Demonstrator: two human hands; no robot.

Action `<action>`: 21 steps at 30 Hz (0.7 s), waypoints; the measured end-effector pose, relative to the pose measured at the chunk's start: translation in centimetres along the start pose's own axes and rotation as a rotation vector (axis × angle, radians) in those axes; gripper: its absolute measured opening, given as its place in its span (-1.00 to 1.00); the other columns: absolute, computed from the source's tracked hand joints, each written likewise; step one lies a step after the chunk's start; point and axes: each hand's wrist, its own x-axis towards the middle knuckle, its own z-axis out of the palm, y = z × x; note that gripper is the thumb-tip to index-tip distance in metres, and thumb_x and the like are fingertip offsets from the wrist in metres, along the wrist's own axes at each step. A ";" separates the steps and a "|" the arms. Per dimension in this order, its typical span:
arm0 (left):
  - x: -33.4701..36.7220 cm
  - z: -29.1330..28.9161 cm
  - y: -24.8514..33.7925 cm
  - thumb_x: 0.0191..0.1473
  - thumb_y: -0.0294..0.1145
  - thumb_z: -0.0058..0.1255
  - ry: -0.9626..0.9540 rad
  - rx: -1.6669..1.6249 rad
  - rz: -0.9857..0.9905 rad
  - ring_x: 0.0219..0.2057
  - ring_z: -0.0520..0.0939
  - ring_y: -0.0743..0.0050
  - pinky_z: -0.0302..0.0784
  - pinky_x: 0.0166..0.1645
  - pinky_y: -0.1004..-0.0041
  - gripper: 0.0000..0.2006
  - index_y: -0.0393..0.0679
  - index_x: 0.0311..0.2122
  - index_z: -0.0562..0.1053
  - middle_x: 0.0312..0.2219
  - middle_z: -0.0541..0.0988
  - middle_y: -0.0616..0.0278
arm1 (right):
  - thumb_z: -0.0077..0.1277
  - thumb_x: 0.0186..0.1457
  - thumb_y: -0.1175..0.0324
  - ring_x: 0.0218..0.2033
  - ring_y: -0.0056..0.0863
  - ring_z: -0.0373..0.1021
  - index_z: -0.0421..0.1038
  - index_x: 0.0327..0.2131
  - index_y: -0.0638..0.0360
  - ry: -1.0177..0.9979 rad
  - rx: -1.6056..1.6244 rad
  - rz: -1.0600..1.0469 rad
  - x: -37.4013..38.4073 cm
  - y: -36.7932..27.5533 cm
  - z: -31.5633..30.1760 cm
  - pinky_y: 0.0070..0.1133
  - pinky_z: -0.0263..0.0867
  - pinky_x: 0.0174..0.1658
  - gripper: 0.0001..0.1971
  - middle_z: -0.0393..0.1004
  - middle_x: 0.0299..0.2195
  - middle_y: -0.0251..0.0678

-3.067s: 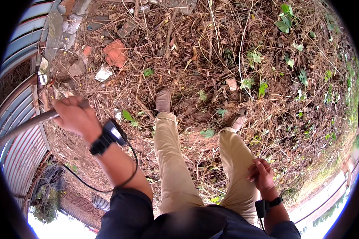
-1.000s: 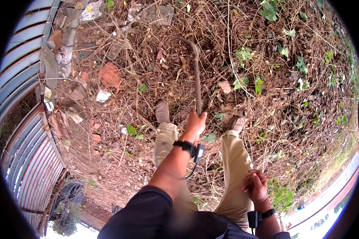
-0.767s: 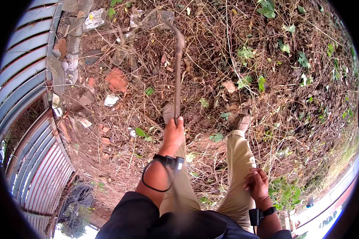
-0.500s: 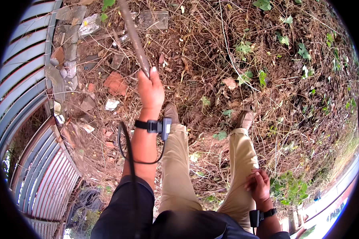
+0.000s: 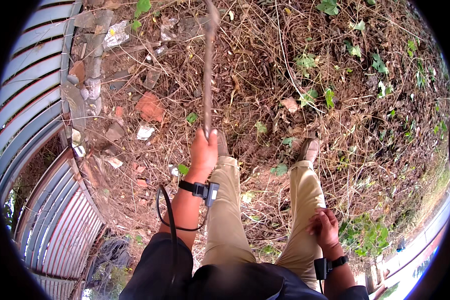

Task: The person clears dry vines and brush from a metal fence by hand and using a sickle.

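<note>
A long brown wooden stick (image 5: 207,80) rises from my left hand (image 5: 203,154), which is closed around its lower end. The stick runs nearly straight ahead over dry ground litter, thickens and bends near the picture's top edge, and its far end is out of view. Beside my right knee hangs my right hand (image 5: 326,227), its fingers loosely bent and somewhat apart, with nothing visible in them. Dry stems and dead leaves (image 5: 255,65) cover the ground under the stick.
A slatted metal fence (image 5: 32,80) lines the left side. Next to it lie grey bricks (image 5: 92,65), a reddish broken tile (image 5: 150,107) and a white fragment (image 5: 145,132). Green leafy plants (image 5: 365,235) grow on the right. Both my shoes stand on the litter.
My left hand has come back toward my body and slightly right. The stick has swung from slanting left to almost straight ahead. My right hand has barely moved.
</note>
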 end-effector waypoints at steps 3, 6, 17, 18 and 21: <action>4.1 -2.4 3.1 0.28 -0.13 -0.22 0.235 -0.093 0.186 -0.72 0.38 0.63 0.35 -0.66 0.49 -0.70 -0.21 -0.23 0.27 -0.64 0.37 0.41 | -0.07 0.24 0.25 -0.64 -0.47 0.46 0.35 -0.13 0.18 0.002 0.000 0.005 -0.1 -0.1 0.0 -0.66 0.32 -0.63 -0.76 0.52 -0.47 -0.24; 9.2 -1.3 3.8 0.28 -0.17 -0.21 0.442 -0.035 0.318 -0.65 0.49 0.39 0.42 -0.55 0.32 -0.70 -0.27 -0.20 0.25 -0.60 0.46 0.23 | -0.07 0.24 0.26 -0.65 -0.48 0.46 0.35 -0.13 0.18 0.004 0.040 -0.011 -0.2 0.0 -0.1 -0.65 0.33 -0.63 -0.77 0.51 -0.48 -0.24; -0.1 0.2 -4.4 0.19 -0.12 -0.09 -0.165 0.274 -0.073 -0.38 0.59 0.01 0.48 -0.25 0.15 -0.62 -0.30 -0.15 0.37 -0.43 0.55 -0.07 | -0.06 0.23 0.28 -0.66 -0.50 0.44 0.35 -0.13 0.20 -0.021 0.063 -0.029 0.1 1.1 -0.4 -0.66 0.31 -0.65 -0.77 0.51 -0.48 -0.25; -0.4 -1.1 -3.5 0.20 -0.13 -0.10 -0.193 0.267 -0.104 -0.44 0.60 0.10 0.49 -0.30 0.18 -0.64 -0.28 -0.16 0.37 -0.47 0.54 0.00 | -0.06 0.23 0.27 -0.66 -0.50 0.44 0.35 -0.13 0.20 -0.014 0.061 -0.019 0.1 1.1 -0.4 -0.66 0.31 -0.65 -0.77 0.51 -0.47 -0.25; 1.5 -5.3 1.7 0.22 -0.12 -0.12 0.069 0.166 0.161 -0.62 0.57 0.25 0.45 -0.53 0.28 -0.71 -0.18 -0.22 0.36 -0.62 0.51 0.17 | -0.06 0.23 0.27 -0.65 -0.49 0.44 0.35 -0.13 0.20 -0.007 0.086 -0.012 0.1 1.2 -0.1 -0.65 0.31 -0.64 -0.76 0.51 -0.47 -0.24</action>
